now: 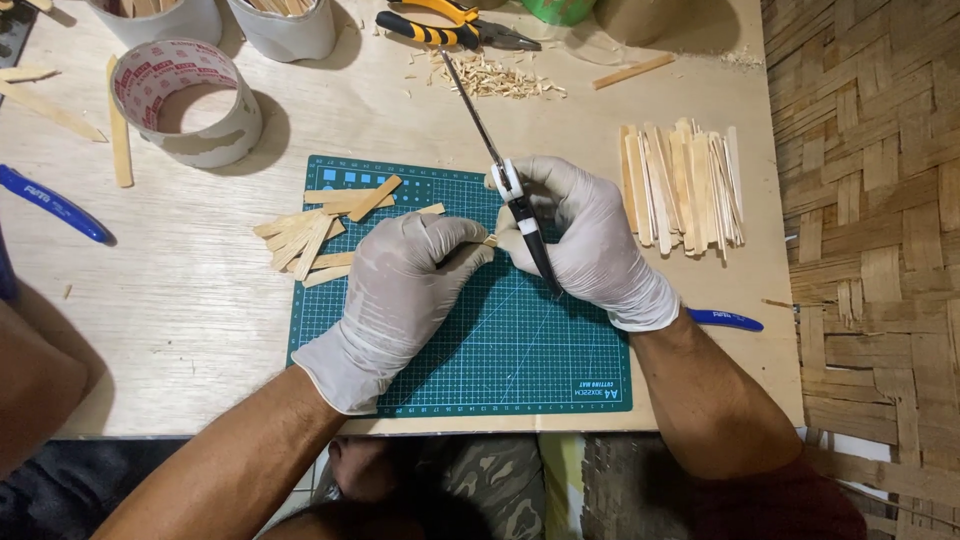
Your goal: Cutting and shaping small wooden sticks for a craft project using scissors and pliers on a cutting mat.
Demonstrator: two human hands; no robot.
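Wood sliver (489, 240): frame centre, over the green cutting mat (500, 350), pinched between both gloved hands.
Left hand (405, 285): fingertips pressed together on the sliver.
Right hand (590, 240): closed around a black-and-white craft knife (515, 195) (blade pointing toward the frame's top).
Right of frame: stacked wooden sticks (683, 188).
Upper left: tape roll (185, 100).

Two gloved hands: left hand (405, 285), right hand (590, 240). One green cutting mat (500, 350), one tape roll (185, 100), two white cups (230, 20), one pair of pliers (445, 25), two stick piles (310, 235).
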